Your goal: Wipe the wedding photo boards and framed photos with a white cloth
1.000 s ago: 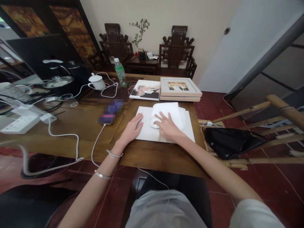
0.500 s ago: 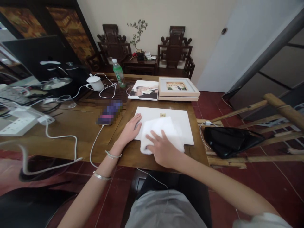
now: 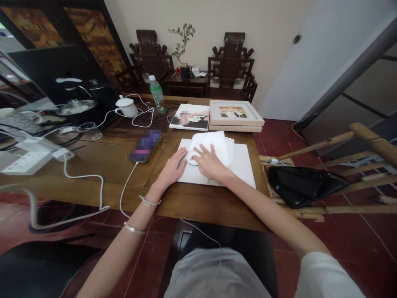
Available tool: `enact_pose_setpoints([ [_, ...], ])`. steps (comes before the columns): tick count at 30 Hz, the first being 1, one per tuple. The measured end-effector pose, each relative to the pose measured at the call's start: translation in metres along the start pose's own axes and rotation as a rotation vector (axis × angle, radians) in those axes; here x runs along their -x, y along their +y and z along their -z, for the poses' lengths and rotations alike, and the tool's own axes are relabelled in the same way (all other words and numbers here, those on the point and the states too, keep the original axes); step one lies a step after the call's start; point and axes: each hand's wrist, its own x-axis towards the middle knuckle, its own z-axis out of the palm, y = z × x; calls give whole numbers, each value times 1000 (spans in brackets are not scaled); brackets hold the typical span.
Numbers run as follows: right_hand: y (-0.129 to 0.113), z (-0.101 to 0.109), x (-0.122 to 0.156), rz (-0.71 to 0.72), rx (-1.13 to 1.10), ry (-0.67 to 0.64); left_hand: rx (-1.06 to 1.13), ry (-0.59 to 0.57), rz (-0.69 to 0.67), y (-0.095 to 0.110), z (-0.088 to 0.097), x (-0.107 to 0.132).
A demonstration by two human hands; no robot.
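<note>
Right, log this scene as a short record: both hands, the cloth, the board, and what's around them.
Left hand: resting at the left edge of the white board
Right hand: fingers spread on top of the white cloth
Cloth: folded, covering part of the board, overlapping its far edge
Board: flat on the wooden table
Beyond board: photo print, framed picture, green-labelled bottle upright
Left of board: phone with white cable attached, lidded white cup
</note>
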Motion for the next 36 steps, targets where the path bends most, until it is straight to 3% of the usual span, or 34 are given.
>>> enact_pose_setpoints([
  [3,-13,-1,15,19,-6,-44,0,-2,2,-1,-1,0],
  [8,-42,4,49,119,-23,15,22,-30,16,-2,1,0],
  [12,-50,9,64,172,-74,-6,27,-38,34,-2,2,0],
  [16,-37,10,61,142,-144,2,9,-22,30,-1,1,0],
  [25,22,15,42,-49,-186,-20,25,-3,42,2,1,0],
  [31,41,13,61,-89,-193,9,18,0,32,1,0,1],
  [36,29,9,94,-97,-142,-9,15,2,26,2,0,1],
])
